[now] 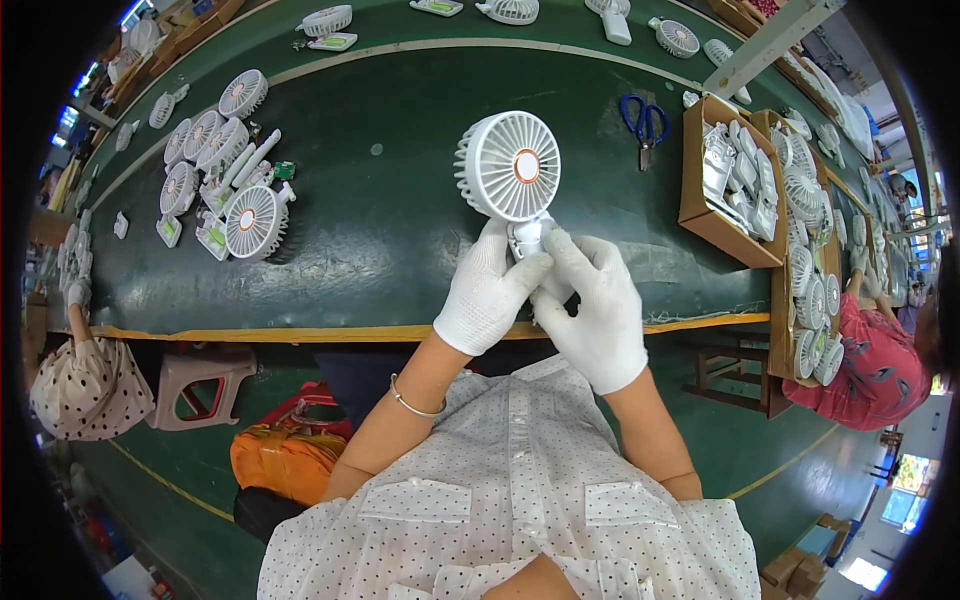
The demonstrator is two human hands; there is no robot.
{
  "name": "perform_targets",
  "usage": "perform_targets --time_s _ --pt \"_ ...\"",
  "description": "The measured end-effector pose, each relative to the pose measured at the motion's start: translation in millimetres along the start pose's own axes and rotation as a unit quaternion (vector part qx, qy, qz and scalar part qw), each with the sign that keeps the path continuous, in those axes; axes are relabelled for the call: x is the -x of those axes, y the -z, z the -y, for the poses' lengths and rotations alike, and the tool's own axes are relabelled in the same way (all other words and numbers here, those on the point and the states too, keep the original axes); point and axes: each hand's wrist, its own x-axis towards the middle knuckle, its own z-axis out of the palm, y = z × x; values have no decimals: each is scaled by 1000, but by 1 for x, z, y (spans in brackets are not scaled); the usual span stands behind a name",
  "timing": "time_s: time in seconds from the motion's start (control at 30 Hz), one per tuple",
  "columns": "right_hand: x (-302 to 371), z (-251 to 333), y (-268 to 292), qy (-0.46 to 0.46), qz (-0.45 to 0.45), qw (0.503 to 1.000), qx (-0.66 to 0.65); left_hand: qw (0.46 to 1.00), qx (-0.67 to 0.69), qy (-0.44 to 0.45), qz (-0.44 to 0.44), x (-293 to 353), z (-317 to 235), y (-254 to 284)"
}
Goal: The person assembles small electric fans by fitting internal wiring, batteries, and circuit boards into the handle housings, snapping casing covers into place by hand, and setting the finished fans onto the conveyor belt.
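A white handheld fan (pixel 508 165) stands up from my two hands, its round slatted head with an orange ring at the centre facing me. My left hand (pixel 484 292), in a white knitted glove, is closed around the left side of the fan's neck and handle. On the right side, my gloved right hand (pixel 598 312) has its thumb and fingers closed on the handle. The gloves cover most of the handle, so its lower end is hidden. Both hands are just above the table's near edge.
Several fan heads and handle parts (pixel 222 150) are piled at the left. Blue-handled scissors (pixel 645 130) lie right of the fan. A cardboard box (pixel 690 190) of white casings and another of fan heads (pixel 805 270) stand at the right. Co-workers sit on both sides.
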Motion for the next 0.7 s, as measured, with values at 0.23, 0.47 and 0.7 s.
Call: perform_targets --time_s 0.23,0.47,0.7 --pt "6 1 -10 8 -21 1000 -2 992 123 4 31 -1 -4 -4" --pt "22 5 -23 0 -70 994 -79 958 279 55 40 -3 17 9" --pt "8 -11 16 -181 153 933 -271 930 363 17 50 3 9 8"
